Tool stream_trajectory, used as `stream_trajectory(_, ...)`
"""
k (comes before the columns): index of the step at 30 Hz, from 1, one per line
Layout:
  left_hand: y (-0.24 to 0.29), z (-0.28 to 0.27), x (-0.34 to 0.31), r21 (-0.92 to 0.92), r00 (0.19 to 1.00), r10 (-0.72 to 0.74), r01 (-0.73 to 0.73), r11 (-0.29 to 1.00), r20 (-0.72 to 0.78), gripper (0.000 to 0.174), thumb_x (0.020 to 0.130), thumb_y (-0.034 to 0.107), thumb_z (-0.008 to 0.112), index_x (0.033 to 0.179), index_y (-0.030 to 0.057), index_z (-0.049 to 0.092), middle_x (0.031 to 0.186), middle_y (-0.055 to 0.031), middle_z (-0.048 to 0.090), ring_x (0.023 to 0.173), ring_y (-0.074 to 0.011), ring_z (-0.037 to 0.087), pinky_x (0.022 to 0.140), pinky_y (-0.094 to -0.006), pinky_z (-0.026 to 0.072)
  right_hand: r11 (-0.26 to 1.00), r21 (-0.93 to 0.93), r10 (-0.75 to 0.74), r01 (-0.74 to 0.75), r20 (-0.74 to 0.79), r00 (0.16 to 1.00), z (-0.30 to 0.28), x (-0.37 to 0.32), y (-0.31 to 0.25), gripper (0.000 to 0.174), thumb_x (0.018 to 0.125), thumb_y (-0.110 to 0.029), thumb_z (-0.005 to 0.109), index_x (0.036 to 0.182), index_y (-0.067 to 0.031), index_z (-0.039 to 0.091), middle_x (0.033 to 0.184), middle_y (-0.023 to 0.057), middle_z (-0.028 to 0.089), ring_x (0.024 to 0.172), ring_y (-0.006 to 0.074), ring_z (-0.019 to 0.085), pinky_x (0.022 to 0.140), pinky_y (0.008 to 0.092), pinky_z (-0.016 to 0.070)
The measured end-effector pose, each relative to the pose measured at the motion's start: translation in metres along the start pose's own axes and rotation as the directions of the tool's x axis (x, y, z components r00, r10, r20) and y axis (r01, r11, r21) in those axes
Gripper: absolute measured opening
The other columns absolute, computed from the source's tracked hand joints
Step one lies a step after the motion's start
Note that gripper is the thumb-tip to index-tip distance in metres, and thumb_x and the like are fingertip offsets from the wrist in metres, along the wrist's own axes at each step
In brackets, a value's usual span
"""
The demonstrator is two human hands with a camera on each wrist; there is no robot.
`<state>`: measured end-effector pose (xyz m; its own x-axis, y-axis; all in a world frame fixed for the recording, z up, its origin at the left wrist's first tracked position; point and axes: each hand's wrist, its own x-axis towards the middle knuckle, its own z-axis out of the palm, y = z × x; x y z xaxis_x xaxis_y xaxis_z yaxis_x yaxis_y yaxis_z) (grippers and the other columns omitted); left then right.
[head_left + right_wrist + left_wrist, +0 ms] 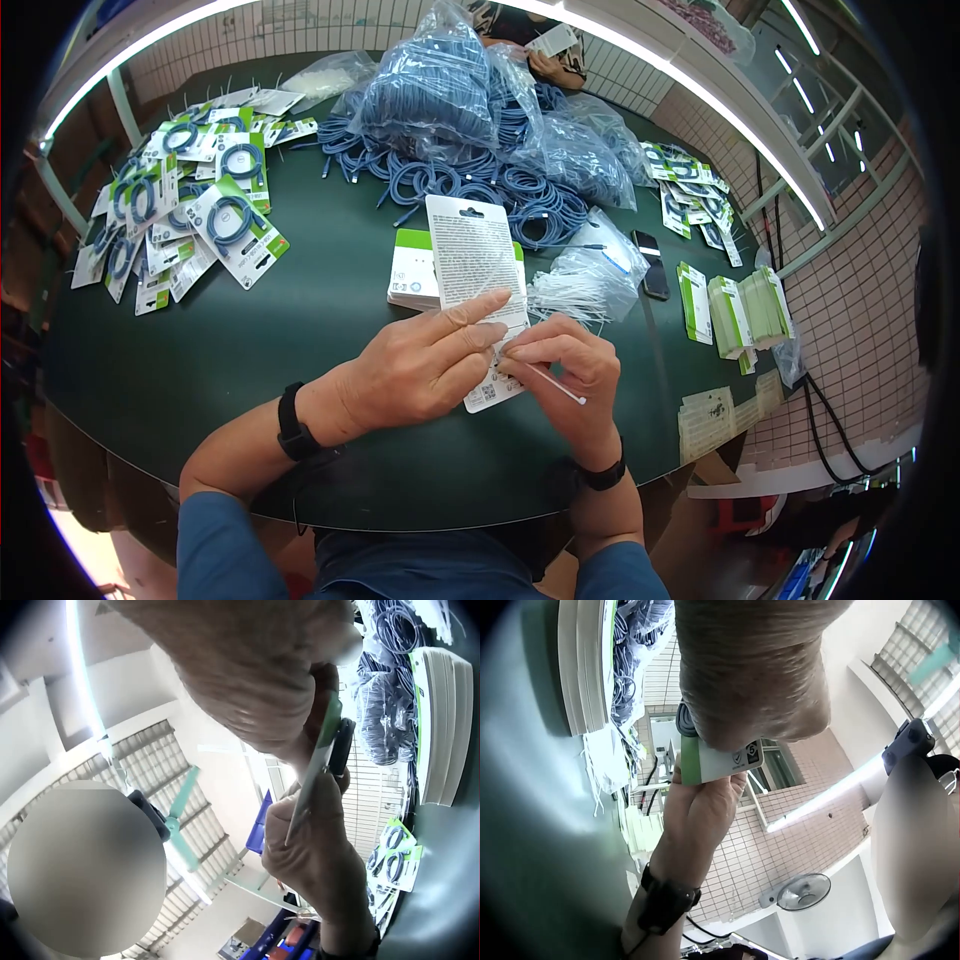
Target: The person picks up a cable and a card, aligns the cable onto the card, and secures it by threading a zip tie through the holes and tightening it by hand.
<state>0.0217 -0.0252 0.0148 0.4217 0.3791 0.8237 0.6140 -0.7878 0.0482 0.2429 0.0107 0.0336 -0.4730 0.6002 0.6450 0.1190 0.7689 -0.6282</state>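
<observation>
A white printed packaging card [468,245] with a hanging slot stands tilted over the table, its text side facing the head camera. My left hand [420,362] grips it, fingers lying across the text. On the card's other side, a coiled cable [343,748] shows in the right wrist view. At the card's right edge, my right hand [578,378] pinches a thin white cable tie [562,386], whose head end sticks out below the fingers. In the left wrist view the card's green and white end [718,763] shows between the two hands.
Behind the hands stand a stack of cards [408,280], loose white cable ties [568,296] and blue cable coils [540,205], some bagged [425,95]. Carded cables [235,222] pile up at left. A phone [651,265] and green-white cards [735,310] lie at right. Another person's hand [553,68] shows opposite.
</observation>
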Motion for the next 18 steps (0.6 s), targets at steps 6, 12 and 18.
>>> stream_trajectory(6,0.024,-0.023,0.017,0.087,0.999,0.041,-0.043,0.995,0.028,0.015,0.077,-0.004,0.075,0.090,0.0030,0.070,0.101,-0.0107,0.079,0.100,-0.0298,0.078,0.072,-0.0356,0.0598,0.902,0.316,0.231,-0.293,0.219,0.948,-0.022,0.003,-0.004,0.014,0.078,0.007,0.086,0.084,-0.0004,0.077,0.091,0.0122,0.076,0.078,0.0163,0.070,0.065,0.0253,0.0534)
stream_trajectory(12,0.044,-0.031,0.025,-0.154,0.997,-0.005,0.016,0.988,0.073,0.005,0.088,0.005,0.073,0.092,0.0035,0.071,0.095,-0.0091,0.078,0.086,-0.0225,0.075,0.069,-0.0311,0.0549,0.672,0.641,0.215,-0.371,0.310,0.926,-0.032,-0.002,0.000,0.012,0.087,0.003,0.082,0.095,0.0010,0.074,0.092,0.0104,0.074,0.075,0.0136,0.067,0.063,0.0236,0.0508)
stream_trajectory(18,0.045,-0.026,0.021,-0.620,0.681,-0.696,0.652,0.435,0.228,0.020,0.110,0.013,0.059,0.116,-0.0024,0.070,0.099,-0.0092,0.079,0.091,-0.0113,0.072,0.075,-0.0279,0.0572,0.591,0.765,0.505,-0.255,-0.105,0.857,-0.020,-0.003,0.006,0.009,0.098,-0.001,0.072,0.105,0.0014,0.068,0.095,0.0103,0.071,0.074,0.0111,0.062,0.062,0.0238,0.0477)
